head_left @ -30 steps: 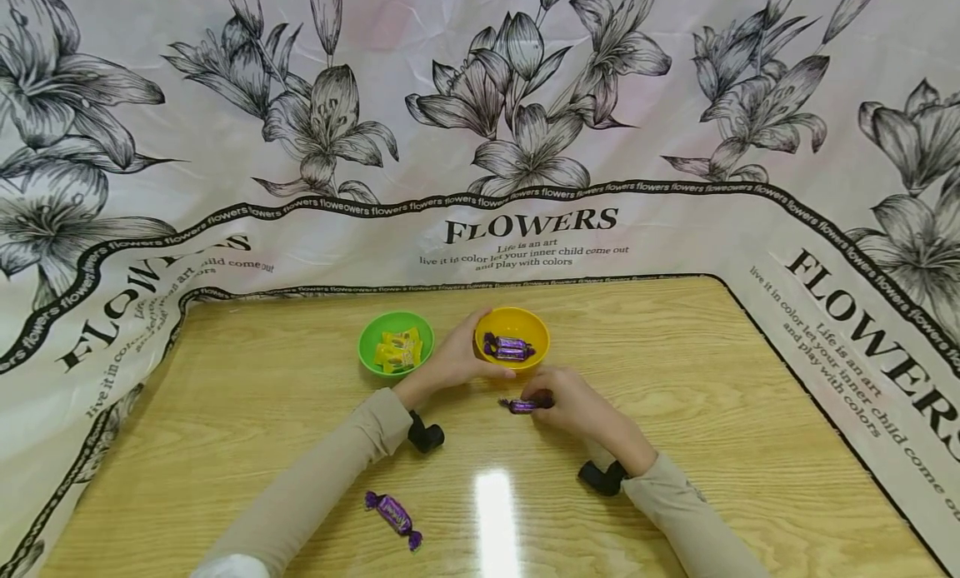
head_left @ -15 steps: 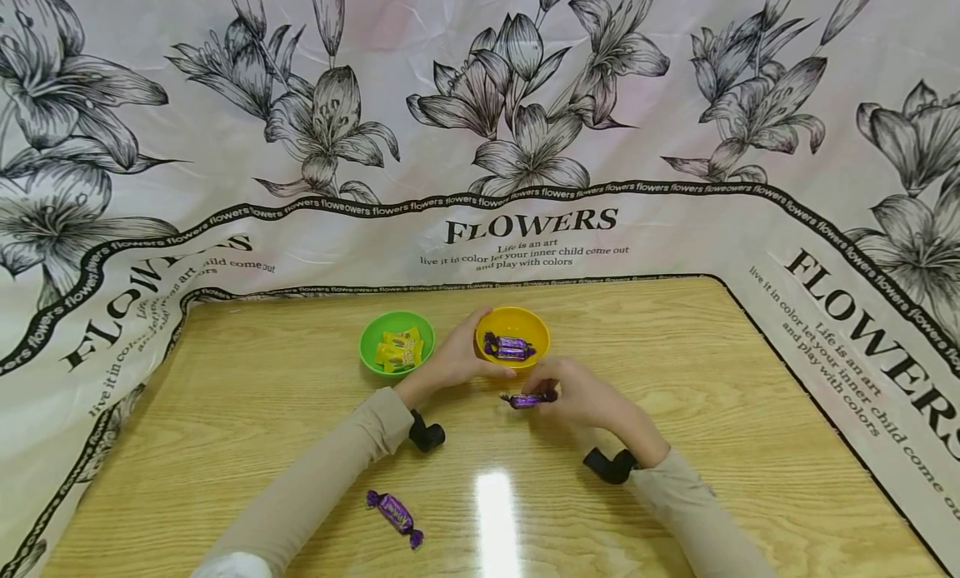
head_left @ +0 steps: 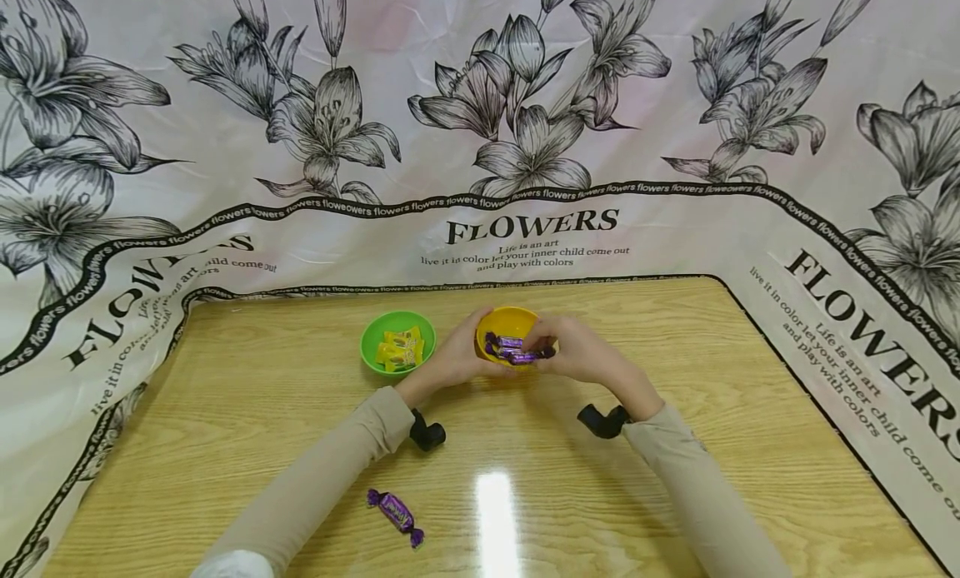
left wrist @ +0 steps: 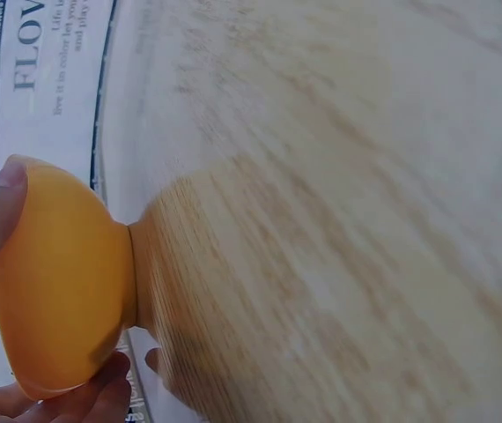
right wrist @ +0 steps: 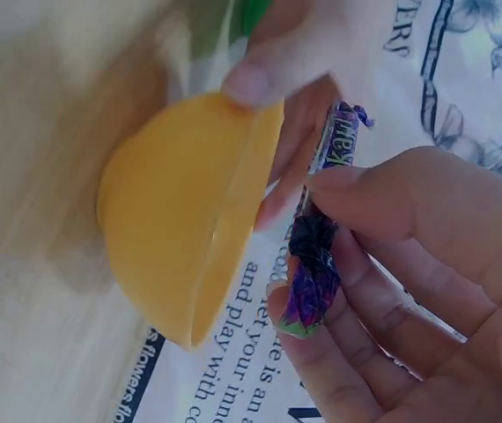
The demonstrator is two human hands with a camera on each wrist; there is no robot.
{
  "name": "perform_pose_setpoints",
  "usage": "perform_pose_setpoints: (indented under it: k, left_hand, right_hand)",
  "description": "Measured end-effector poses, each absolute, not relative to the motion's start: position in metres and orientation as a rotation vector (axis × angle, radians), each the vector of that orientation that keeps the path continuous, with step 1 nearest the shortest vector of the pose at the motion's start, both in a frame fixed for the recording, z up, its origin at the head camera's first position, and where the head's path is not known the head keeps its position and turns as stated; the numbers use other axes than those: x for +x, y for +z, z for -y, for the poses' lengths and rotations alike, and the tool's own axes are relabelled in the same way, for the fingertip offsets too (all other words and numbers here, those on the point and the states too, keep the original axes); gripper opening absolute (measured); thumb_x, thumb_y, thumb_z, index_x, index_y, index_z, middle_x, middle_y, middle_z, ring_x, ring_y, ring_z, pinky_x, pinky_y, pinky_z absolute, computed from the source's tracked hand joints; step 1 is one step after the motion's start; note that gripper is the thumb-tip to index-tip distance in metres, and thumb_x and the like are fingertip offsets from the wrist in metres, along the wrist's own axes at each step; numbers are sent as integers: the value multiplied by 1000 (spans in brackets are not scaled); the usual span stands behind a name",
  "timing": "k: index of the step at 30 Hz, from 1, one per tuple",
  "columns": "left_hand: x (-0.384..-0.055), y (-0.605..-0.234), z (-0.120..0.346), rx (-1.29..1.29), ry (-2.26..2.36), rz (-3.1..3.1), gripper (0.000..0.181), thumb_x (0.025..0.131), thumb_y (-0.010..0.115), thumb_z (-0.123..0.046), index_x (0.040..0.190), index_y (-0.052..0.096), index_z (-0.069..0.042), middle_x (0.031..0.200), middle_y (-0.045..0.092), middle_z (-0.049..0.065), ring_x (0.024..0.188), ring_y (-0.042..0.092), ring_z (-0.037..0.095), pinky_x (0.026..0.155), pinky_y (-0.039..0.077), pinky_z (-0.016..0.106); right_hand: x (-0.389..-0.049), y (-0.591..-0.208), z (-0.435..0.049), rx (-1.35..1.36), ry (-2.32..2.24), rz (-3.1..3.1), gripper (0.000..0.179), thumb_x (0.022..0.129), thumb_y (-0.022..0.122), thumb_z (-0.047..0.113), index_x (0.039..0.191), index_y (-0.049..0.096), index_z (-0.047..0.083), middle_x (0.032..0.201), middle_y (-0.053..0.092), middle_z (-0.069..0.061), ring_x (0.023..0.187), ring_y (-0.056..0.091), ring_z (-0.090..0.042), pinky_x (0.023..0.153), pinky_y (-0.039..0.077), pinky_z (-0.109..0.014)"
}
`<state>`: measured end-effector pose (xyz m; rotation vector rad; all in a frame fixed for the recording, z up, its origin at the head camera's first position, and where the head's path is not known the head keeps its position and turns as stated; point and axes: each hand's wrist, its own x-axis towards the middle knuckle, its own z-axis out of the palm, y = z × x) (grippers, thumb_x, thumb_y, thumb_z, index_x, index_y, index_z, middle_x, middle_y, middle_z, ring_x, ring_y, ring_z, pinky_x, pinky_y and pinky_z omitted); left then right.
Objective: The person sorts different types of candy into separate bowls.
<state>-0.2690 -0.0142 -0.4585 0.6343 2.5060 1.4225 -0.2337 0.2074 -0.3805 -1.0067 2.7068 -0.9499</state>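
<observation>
My left hand grips the yellow bowl by its side, thumb near the rim and fingers around the far wall. In the left wrist view the yellow bowl stands on its narrow foot. Between thumb and fingers, my right hand pinches a purple wrapped candy over the bowl's near rim. The right wrist view shows this candy just above the bowl's opening, apart from the rim. Inside the bowl lies purple candy, partly hidden by the held one.
Left of the yellow bowl stands a green bowl with yellow-wrapped sweets. Another purple candy lies on the wooden table near the front. A flower-printed cloth hangs behind and at the sides.
My right hand has lifted the candy from in front of the yellow bowl and carried it up over the rim. The left hand stays on the bowl.
</observation>
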Motion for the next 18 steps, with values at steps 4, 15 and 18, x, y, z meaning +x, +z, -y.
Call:
perform_pose_setpoints:
  k: [4, 15, 18]
  left_hand:
    - [-268, -458, 15, 628, 1418, -2504, 116, 69, 92, -37, 157, 23, -7, 150, 41, 13, 132, 45, 27, 114, 35, 42]
    - [-267, -457, 15, 642, 1418, -2498, 114, 70, 92, -37, 156, 24, -6, 147, 43, 14, 131, 47, 27, 112, 37, 41]
    - [-267, -456, 15, 649, 1424, -2491, 114, 70, 92, -36, 156, 23, -5, 147, 44, 14, 130, 47, 27, 112, 38, 41]
  right_hand:
    - [-252, -384, -203, -980, -962, -2739, 22, 76, 74, -10, 96, 75, -1, 91, 68, -8, 82, 62, -21, 75, 56, -38]
    - [-282, -407, -188, -943, -772, -2852, 19, 76, 74, -9, 93, 76, 0, 90, 70, -9, 87, 64, -24, 80, 56, -40]
    - [-284, -410, -183, -930, -714, -2867, 18, 75, 72, -9, 90, 76, 1, 88, 69, -8, 83, 63, -22, 77, 56, -38]
